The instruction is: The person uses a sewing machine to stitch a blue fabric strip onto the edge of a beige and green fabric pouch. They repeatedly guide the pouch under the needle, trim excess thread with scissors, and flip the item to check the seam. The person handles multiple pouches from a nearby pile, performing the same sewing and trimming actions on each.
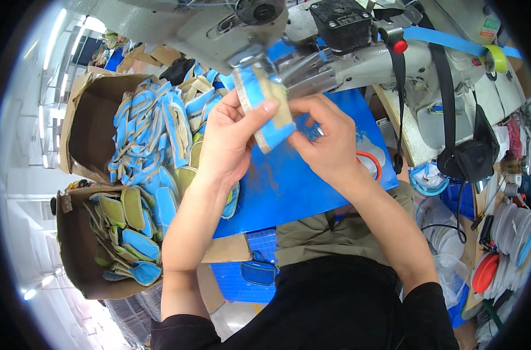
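Note:
My left hand [229, 133] pinches a small sewn fabric piece [264, 111], blue and beige with a pale edge strip, thumb on top. The piece is tilted just under the head of a grey sewing machine [230, 35], partly smeared by motion. My right hand [329, 137] has its fingers curled, with thumb and forefinger on the piece's right edge. Below both hands lies a blue work surface [277, 186], scuffed in places. Left of my left hand is a heap of blue and beige fabric strips [151, 131].
Two cardboard boxes stand at the left; the nearer box [79, 262] holds several green and blue fabric pieces [134, 216]. On the right are black straps [443, 93], a red button [400, 46], a roll of green tape [496, 59] and stacked white reels [510, 233].

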The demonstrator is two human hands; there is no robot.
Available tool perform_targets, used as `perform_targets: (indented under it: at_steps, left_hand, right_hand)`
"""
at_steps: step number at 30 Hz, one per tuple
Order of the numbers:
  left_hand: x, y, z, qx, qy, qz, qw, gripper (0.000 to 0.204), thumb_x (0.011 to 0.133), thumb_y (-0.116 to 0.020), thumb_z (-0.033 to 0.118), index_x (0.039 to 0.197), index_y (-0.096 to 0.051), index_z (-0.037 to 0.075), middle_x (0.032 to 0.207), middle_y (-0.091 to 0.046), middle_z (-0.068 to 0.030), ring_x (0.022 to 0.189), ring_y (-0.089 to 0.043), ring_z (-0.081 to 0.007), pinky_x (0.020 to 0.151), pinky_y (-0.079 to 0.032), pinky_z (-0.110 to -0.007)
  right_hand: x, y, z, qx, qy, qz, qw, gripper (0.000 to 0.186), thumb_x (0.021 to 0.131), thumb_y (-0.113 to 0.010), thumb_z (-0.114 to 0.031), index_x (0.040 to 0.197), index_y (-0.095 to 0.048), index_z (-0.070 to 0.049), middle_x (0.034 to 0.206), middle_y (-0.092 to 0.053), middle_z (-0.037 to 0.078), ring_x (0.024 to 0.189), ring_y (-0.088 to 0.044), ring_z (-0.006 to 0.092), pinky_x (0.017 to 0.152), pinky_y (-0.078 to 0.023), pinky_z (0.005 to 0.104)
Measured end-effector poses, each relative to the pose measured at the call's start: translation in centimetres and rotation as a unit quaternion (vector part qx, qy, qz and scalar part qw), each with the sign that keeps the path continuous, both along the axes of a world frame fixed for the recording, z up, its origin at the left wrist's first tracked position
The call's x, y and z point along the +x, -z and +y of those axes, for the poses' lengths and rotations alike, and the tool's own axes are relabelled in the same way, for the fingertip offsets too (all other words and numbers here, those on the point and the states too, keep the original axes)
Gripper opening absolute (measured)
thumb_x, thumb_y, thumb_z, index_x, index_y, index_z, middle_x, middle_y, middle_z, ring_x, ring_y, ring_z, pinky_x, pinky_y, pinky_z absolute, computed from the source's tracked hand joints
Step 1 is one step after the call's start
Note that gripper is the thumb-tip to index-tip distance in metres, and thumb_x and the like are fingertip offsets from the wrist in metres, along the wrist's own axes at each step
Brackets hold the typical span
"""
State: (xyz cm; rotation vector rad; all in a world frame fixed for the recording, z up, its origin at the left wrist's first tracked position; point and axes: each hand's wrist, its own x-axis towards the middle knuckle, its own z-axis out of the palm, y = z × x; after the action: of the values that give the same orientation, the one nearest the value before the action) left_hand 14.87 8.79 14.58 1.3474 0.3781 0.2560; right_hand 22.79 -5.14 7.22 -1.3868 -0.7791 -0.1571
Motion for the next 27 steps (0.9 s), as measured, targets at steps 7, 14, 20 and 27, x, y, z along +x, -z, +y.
perform_targets:
  at_steps: [7,14,20,27]
  left_hand:
    - [0.5,0.2,-0.5,0.061,-0.006,-0.018,0.998,0.031,0.086,-0.080,0.000,0.115,-0.068,0.000,0.105,-0.075,-0.0073,0.090,-0.072,-0.0116,0.082,-0.058,-0.028]
    - [1.3,0.2,0.1,0.067,-0.003,-0.009,0.998,0.028,0.086,-0.080,0.001,0.111,-0.068,-0.001,0.102,-0.076,-0.0068,0.088,-0.072,-0.0112,0.080,-0.059,-0.027]
    - [1.2,-0.5,0.2,0.091,-0.006,0.009,0.996,0.028,0.088,-0.078,0.001,0.114,-0.067,0.000,0.104,-0.075,-0.0083,0.091,-0.072,-0.0122,0.083,-0.058,-0.028]
    - [0.4,-0.6,2.1,-0.231,0.016,0.063,0.971,0.023,0.098,-0.070,0.013,0.117,-0.066,0.000,0.109,-0.074,-0.0102,0.099,-0.073,-0.0177,0.088,-0.060,-0.032]
  right_hand:
    - [-0.2,0.8,0.2,0.011,-0.009,0.035,0.999,0.021,0.079,-0.077,0.000,0.098,-0.071,-0.004,0.088,-0.070,0.010,0.078,-0.069,0.0230,0.068,-0.054,0.0326]
    - [-0.4,1.0,0.9,0.055,-0.012,0.098,0.994,0.020,0.080,-0.076,0.002,0.099,-0.072,-0.003,0.087,-0.071,0.008,0.076,-0.069,0.0171,0.069,-0.054,0.0298]
    - [-0.4,0.6,1.1,0.071,-0.042,0.165,0.983,0.023,0.081,-0.075,0.002,0.103,-0.073,-0.003,0.087,-0.071,0.007,0.076,-0.068,0.0132,0.068,-0.052,0.0274]
    - [-0.4,0.5,0.6,0.076,-0.069,0.162,0.981,0.024,0.083,-0.075,0.001,0.106,-0.073,-0.004,0.085,-0.070,0.005,0.072,-0.065,0.0124,0.063,-0.049,0.0261]
